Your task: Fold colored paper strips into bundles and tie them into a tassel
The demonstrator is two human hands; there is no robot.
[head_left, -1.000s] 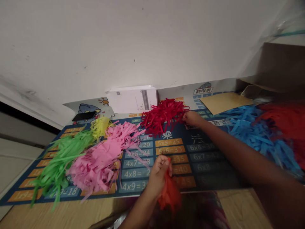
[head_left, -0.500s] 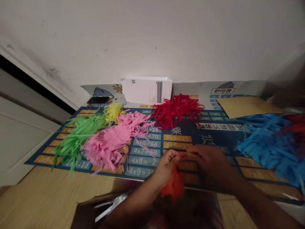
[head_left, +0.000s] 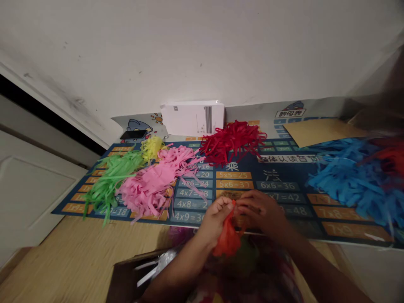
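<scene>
My left hand (head_left: 217,219) is closed in a pinch around the gathered top of an orange-red paper tassel (head_left: 227,240). The tassel's loose end hangs below the fingers, past the table's front edge. At the tassel's narrow tip, the bent fingers of my right hand (head_left: 260,210) meet those of the left and pinch there too. Beyond the hands lies a dark red shredded-paper bunch (head_left: 232,142). On the left are a pink bunch (head_left: 150,185), a green bunch (head_left: 112,174) and a small yellow one (head_left: 152,148).
A printed times-table mat (head_left: 189,205) covers the table. Blue paper fringe (head_left: 350,181) and red fringe (head_left: 391,155) lie right, near a tan sheet (head_left: 322,131). A white box (head_left: 191,119) leans on the wall by a black phone-like slab (head_left: 133,134). Below stands an open carton (head_left: 126,273).
My right hand has come down and closer to the left, its fingers now bunched at the tassel's tip. The view has shifted slightly.
</scene>
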